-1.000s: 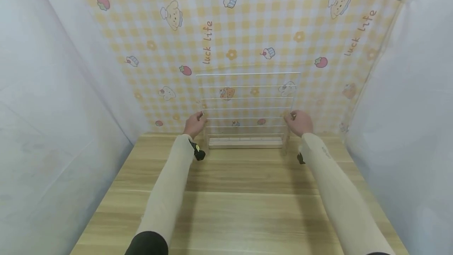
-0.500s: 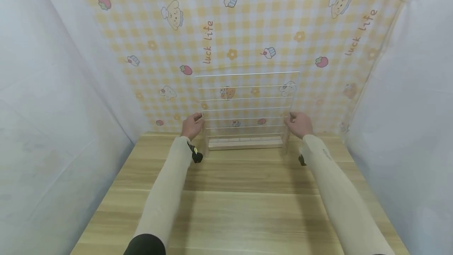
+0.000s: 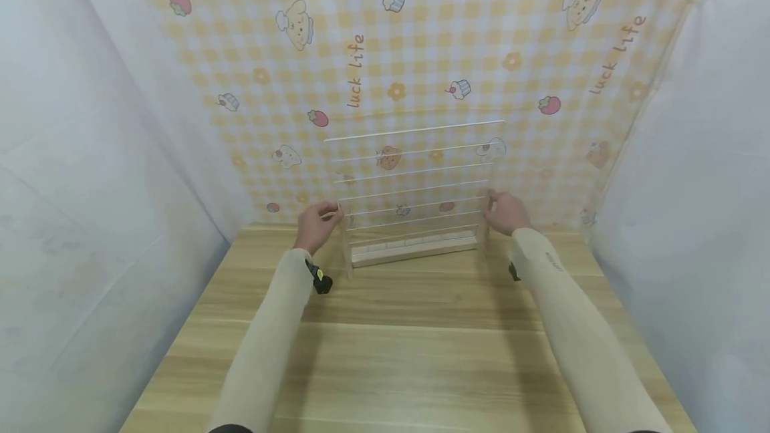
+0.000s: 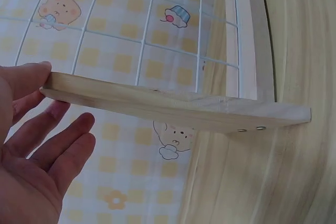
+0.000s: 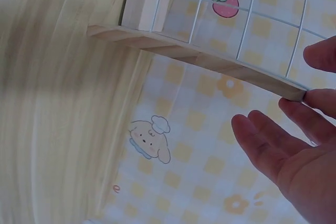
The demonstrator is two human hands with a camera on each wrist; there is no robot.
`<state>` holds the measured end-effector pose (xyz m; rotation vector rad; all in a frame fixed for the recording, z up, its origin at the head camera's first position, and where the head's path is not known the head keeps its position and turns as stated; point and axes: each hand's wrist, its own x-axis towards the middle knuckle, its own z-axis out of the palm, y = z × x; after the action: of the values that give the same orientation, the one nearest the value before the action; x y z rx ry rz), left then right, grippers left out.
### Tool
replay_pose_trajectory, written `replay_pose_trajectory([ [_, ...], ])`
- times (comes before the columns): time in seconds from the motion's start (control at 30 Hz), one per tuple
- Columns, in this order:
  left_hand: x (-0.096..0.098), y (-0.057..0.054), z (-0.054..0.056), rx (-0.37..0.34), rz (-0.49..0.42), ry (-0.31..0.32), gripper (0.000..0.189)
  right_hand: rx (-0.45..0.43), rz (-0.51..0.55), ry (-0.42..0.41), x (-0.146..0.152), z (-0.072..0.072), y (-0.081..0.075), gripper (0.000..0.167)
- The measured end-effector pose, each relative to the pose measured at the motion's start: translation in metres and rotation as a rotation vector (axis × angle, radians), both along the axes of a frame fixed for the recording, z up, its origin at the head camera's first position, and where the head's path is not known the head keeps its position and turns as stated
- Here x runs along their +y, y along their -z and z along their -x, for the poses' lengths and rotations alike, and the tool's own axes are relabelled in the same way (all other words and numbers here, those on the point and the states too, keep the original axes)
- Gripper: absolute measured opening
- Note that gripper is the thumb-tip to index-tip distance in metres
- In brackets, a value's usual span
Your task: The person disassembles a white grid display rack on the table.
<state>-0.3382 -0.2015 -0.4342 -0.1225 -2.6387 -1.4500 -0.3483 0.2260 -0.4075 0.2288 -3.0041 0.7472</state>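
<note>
A white wire grid rack with a wooden base (image 3: 415, 250) and wooden side boards stands upright at the back of the table, its left end nearer to me than its right. My left hand (image 3: 315, 226) pinches the upper end of the left side board (image 4: 173, 103) between thumb and index finger, the other fingers loosely bent below. At the other end, my right hand (image 3: 506, 212) holds the top of the right side board (image 5: 205, 62). In the right wrist view its fingertips touch the board's end, with the thumb (image 5: 321, 56) on the grid side.
Behind the rack hangs a yellow checked cloth (image 3: 397, 52) printed with cupcakes and strawberries. White sheets enclose the left (image 3: 120, 219) and right (image 3: 680, 206) sides. The wooden tabletop (image 3: 415, 366) extends from the cloth toward me.
The rack's left end has swung toward me, so it now stands at a slant. My left hand has moved nearer and left with it, while the right hand has barely shifted.
</note>
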Motion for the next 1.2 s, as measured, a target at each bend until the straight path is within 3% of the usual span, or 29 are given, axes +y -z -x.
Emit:
replay_pose_trajectory([
  [0.33,-0.008,0.008,-0.029,0.014,-0.113,-0.003,0.027,-0.029,0.009,-0.032,-0.008,0.006,0.004,0.068],
  [0.6,-0.011,0.011,-0.052,-0.014,-0.091,-0.014,0.025,-0.04,0.005,-0.051,-0.016,0.005,0.002,0.069],
  [0.9,-0.008,0.014,-0.077,0.063,-0.075,-0.01,0.021,-0.027,0.024,-0.059,-0.027,0.006,-0.001,0.069],
  [1.2,-0.008,0.019,-0.093,0.109,-0.05,-0.026,0.02,-0.053,0.018,-0.079,-0.034,0.007,-0.001,0.07],
])
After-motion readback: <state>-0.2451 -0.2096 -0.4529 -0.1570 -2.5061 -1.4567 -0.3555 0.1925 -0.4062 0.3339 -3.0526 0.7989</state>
